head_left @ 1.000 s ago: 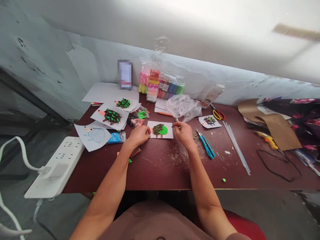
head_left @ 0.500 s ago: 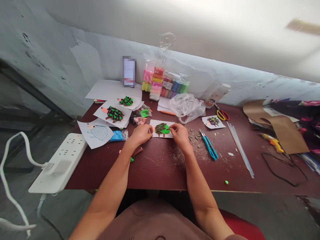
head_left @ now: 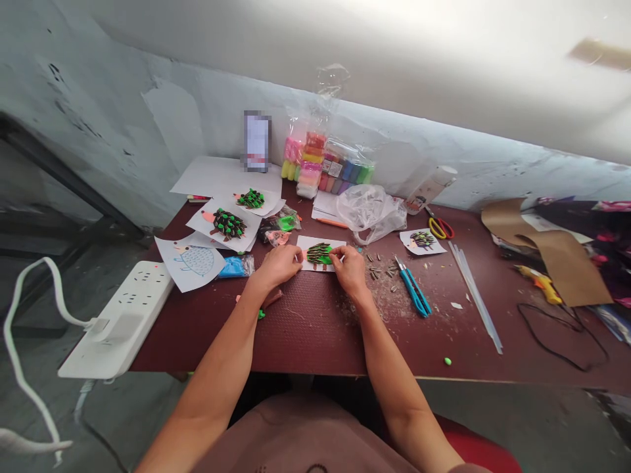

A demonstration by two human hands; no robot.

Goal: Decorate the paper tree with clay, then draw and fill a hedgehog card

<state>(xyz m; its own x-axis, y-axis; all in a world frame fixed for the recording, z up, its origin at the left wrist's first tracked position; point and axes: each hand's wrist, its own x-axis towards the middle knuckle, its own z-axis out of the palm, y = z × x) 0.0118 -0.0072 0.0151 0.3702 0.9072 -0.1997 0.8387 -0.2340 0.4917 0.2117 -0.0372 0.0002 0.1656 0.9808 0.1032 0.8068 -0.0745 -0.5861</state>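
Note:
A white card lies on the table before me, bearing a clay hedgehog with a green body, brown feet and dark striped seeds as spines. At the card's left edge, my left hand is closed, thumb and fingertips on the paper. My right hand pinches at the hedgehog's green right side; whatever sits between its fingertips is hidden. Loose striped seeds, looking like sunflower seeds, are scattered just right of that hand. Past them rests a blue-handled cutting tool.
Finished-looking hedgehog cards and a hedgehog drawing lie left, near a power strip. Clay packs, a plastic bag and a phone stand behind. Rightward are scissors, glue sticks and a glue gun.
My right hand has shifted slightly left and inward over the green clay. The left hand stays at the card's edge. The whole view has moved a little.

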